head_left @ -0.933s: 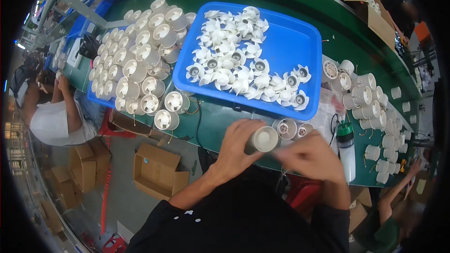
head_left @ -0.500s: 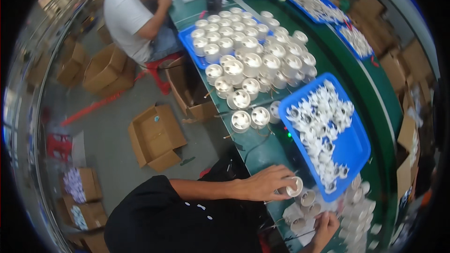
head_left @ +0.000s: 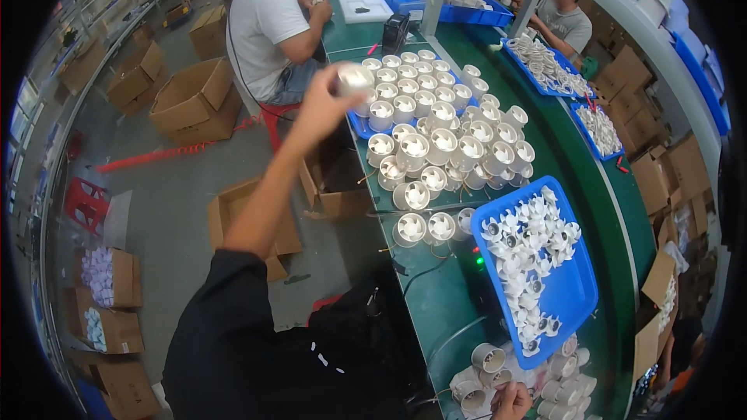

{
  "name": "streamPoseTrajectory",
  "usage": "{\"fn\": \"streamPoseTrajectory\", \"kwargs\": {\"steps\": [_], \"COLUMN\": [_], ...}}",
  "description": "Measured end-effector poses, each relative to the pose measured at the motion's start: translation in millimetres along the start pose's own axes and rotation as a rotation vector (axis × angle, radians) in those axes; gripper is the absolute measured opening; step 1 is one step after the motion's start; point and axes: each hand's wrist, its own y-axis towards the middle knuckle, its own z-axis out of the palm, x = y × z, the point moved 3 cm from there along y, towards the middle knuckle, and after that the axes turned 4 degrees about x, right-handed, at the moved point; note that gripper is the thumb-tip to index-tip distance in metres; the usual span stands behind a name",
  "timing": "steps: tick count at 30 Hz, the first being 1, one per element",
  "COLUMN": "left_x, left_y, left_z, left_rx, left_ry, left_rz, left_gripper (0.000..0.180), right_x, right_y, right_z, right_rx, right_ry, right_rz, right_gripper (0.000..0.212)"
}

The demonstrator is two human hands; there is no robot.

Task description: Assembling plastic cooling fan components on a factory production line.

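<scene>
My left hand is raised at the end of an outstretched arm, fingers wrapped round a white cylindrical fan; the fan is slightly blurred. It is held by the near left corner of a blue tray crowded with finished-looking white fans. More fans are grouped on the green bench before that tray. Low in the picture, my right hand has its fingers curled together beside open white cylinder housings; whatever it may grip is hidden.
A blue tray of loose white fan blades lies on the right of the bench. Stacked housings are by its near end. A person in a white shirt sits at the far left. Cardboard boxes stand on the floor.
My left hand has lifted the fan from the near bench and carried it far forward and left. My right hand stays low by the housings. The view has shifted.
</scene>
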Motion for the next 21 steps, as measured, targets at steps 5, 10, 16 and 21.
{"fn": "streamPoseTrajectory", "kwargs": {"steps": [5, 10, 16, 21], "left_x": [94, 144, 194, 105], "left_y": [104, 132, 138, 87], "left_z": [-55, -13, -60, 0], "left_rx": [0.109, 0.154, 0.197, -0.039], "left_ry": [0.619, 0.694, 0.537, 0.522], "left_rz": [-0.126, -0.155, -0.184, 0.126], "left_gripper": [0.065, 0.064, 0.069, 0.06], "right_x": [7, 8, 4, 5], "right_y": [2, -1, 0, -12], "right_z": [14, 17, 7, 10], "right_rx": [0.042, 0.023, 0.039, -0.049], "right_ry": [-0.03, -0.039, -0.033, -0.033], "right_rz": [-0.004, -0.005, -0.05, 0.027], "right_gripper": [0.035, 0.036, 0.034, 0.032]}}
